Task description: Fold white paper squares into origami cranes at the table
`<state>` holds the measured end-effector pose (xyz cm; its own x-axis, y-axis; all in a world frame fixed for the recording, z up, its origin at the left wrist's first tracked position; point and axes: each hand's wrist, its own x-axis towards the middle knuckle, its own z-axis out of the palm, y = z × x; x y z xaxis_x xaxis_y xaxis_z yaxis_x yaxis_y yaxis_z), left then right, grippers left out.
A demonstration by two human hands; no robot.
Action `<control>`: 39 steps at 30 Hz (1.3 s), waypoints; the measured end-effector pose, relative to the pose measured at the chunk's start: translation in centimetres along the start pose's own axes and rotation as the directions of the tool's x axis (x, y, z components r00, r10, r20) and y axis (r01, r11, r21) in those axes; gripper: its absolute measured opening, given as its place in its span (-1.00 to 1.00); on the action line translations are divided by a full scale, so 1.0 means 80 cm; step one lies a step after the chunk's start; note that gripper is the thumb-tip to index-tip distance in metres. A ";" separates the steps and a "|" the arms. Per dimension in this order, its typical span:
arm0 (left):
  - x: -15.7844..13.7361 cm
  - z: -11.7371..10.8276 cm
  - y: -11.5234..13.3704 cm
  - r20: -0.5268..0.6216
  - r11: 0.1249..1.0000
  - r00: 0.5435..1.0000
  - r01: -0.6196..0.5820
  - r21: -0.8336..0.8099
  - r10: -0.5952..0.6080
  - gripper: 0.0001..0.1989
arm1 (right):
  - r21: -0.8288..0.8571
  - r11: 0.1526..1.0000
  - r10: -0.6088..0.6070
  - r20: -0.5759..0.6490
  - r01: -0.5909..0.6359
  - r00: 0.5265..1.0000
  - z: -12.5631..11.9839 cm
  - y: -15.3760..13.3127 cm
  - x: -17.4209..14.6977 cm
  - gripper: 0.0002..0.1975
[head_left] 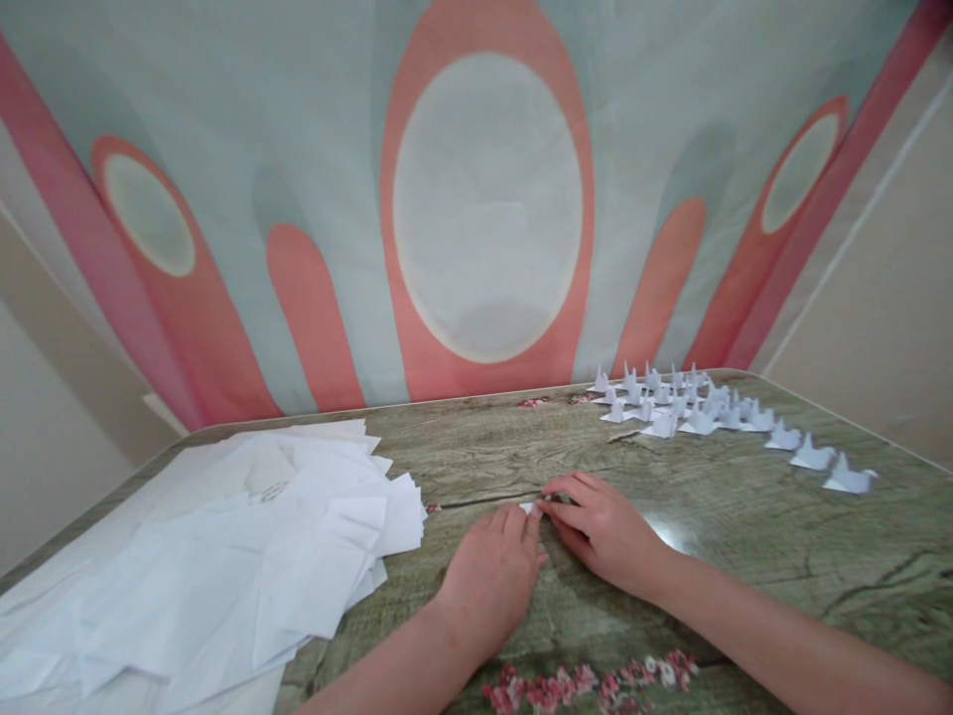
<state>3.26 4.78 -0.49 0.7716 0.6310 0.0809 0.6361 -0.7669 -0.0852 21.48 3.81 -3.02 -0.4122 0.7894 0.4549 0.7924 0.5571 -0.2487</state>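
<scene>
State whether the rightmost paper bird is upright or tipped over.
Upright: the rightmost paper bird sits base-down on the table, with a pointed part rising above its body.

Bare forearms, bare wrists, slender bare fingers.

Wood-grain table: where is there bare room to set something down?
Bare tabletop shows between the right forearm and paper cranes, and beyond the left hand, between cranes and paper sheets. Crowded: the left side, under sheets; far right, among cranes.
</scene>
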 end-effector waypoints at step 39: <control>0.017 0.016 -0.030 -0.187 0.643 0.941 0.041 -0.764 -0.282 -0.79 | 0.428 0.878 0.253 -0.041 -0.212 0.967 0.007 -0.005 0.007 -0.96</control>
<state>2.75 7.64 -1.42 0.5453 0.7881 0.2855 0.4347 -0.5571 0.7076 20.66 4.16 -3.09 -0.1798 0.8935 0.4114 0.5907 0.4325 -0.6812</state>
